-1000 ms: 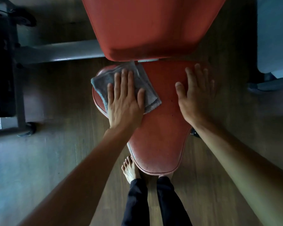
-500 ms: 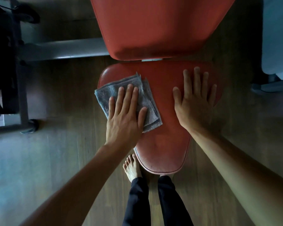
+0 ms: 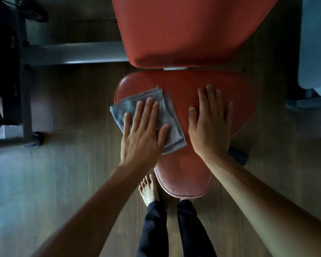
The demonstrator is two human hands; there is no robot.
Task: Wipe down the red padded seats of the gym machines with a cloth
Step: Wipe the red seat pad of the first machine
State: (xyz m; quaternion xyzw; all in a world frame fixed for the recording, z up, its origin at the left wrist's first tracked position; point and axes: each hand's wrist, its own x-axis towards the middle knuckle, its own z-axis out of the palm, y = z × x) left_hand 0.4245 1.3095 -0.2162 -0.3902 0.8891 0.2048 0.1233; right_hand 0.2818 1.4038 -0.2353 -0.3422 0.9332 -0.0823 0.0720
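A red padded seat point(image 3: 182, 175) narrows toward me in the middle of the head view, with a red back pad point(image 3: 183, 28) above it. A folded grey cloth point(image 3: 167, 115) lies on the seat's left side, overhanging the left edge a little. My left hand point(image 3: 143, 134) presses flat on the cloth, fingers spread. My right hand point(image 3: 210, 125) rests flat on the bare right part of the seat, holding nothing.
A grey metal frame bar point(image 3: 76, 54) runs left from the back pad, and a dark upright with a foot point(image 3: 32, 140) stands at the left. Another grey machine part point(image 3: 313, 43) is at the right edge. Wooden floor point(image 3: 63, 182) surrounds the seat; my bare foot point(image 3: 149, 190) stands beside its tip.
My left hand has slid the cloth toward me along the seat's left side. My right hand has also drawn a little nearer on the seat.
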